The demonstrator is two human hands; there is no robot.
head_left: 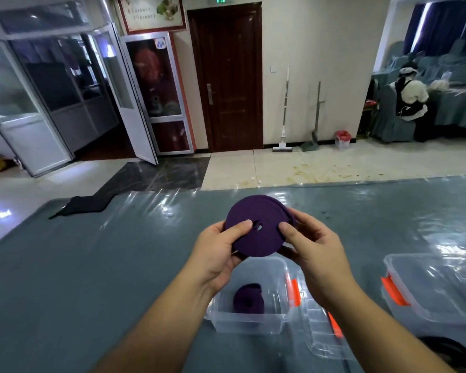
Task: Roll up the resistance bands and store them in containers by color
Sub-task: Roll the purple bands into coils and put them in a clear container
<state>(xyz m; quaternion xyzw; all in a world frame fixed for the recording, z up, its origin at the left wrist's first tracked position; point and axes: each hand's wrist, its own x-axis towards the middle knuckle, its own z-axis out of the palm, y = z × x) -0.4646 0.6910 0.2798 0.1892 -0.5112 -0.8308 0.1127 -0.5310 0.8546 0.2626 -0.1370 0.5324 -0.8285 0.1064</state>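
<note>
Centrally in the frame, both hands, left (215,254) and right (311,246), pinch a rolled purple band (256,224) above an open box (249,316). Another purple roll (248,298) lies inside it; a second box (439,289) sits lower right.

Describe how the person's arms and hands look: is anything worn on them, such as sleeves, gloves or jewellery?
Both forearms are bare as far as the picture shows; no sleeve is in view. The left hand and the right hand wear no gloves. No ring, watch or bracelet shows on the visible fingers or wrists. The fingernails look short and unpainted.
</note>
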